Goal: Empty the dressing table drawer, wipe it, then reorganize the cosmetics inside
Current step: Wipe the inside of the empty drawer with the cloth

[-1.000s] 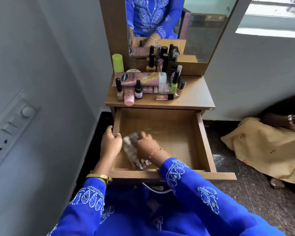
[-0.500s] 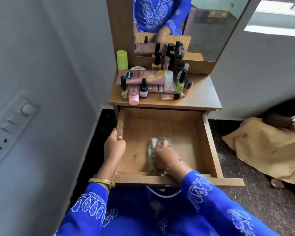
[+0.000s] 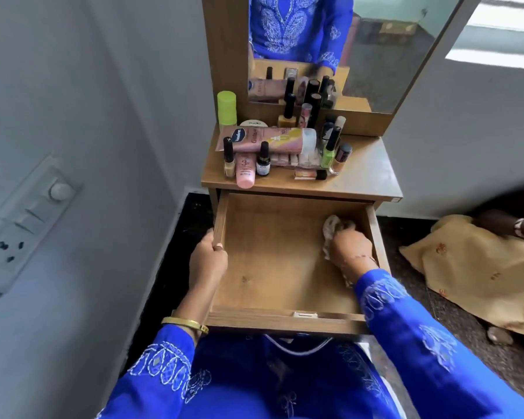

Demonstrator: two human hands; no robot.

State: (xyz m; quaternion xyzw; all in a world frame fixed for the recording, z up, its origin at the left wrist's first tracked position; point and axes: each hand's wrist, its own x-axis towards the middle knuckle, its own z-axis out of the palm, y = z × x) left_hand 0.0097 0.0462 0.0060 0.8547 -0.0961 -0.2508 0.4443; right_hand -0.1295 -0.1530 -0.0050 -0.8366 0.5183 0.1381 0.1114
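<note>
Right hand (image 3: 350, 247) with cloth (image 3: 330, 226) inside open drawer (image 3: 220, 219)

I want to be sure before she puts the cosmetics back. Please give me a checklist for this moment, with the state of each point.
1. Drawer pulled fully open: ok.
2. Drawer floor free of items: ok.
3. Left hand steadies the left wall: ok.
4. Right hand presses the cloth at the right wall: ok.
5. Whole floor wiped clean: cannot tell.
6. Cosmetics wait on the tabletop, Vaseline tube lying down: ok.
</note>
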